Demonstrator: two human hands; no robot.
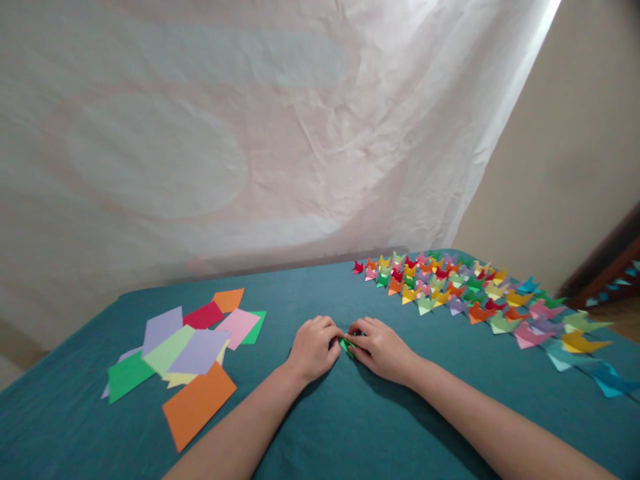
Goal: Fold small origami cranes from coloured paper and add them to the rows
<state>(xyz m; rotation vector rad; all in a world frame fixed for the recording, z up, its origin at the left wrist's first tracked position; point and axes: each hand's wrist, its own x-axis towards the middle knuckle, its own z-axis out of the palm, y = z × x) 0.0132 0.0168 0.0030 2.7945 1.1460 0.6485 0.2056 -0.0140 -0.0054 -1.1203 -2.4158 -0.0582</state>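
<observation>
A small folded piece of green paper (346, 346) sits between my two hands at the middle of the table. My left hand (316, 348) pinches its left side with curled fingers. From the other side, my right hand (381, 349) grips it between thumb and fingers. Most of the paper is hidden by the fingertips, so its exact fold cannot be made out.
Loose coloured paper sheets (200, 352) lie overlapping on the left of the teal tablecloth (305, 283). Rows of folded paper birds (440, 283) in many colours fill the right side. A whitish sheet (280, 133) hangs behind the table.
</observation>
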